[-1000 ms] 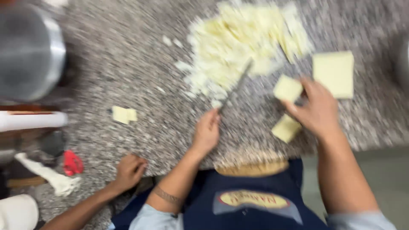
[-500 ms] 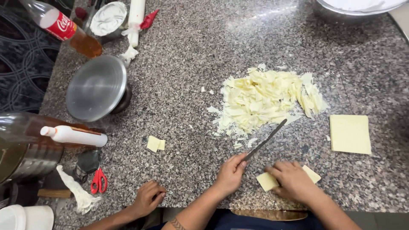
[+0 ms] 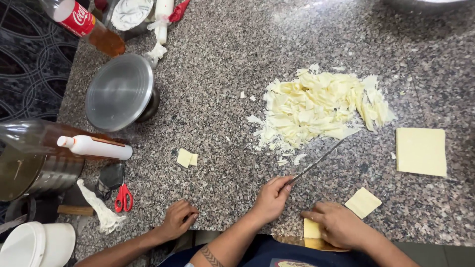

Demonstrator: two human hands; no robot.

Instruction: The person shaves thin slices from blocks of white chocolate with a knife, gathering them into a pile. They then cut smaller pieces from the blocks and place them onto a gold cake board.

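Nearest me, my right hand (image 3: 341, 225) clamps its fingers on a small pale piece (image 3: 311, 228), and my left hand (image 3: 272, 198) grips the knife (image 3: 316, 163). Farther along the bench (image 3: 222, 99), the chopped heap (image 3: 316, 106) is done. A cut square (image 3: 363, 202) and the big slab (image 3: 421, 151) are uncut.

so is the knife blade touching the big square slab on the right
No, the knife points at the chopped pile, well apart from the square slab.
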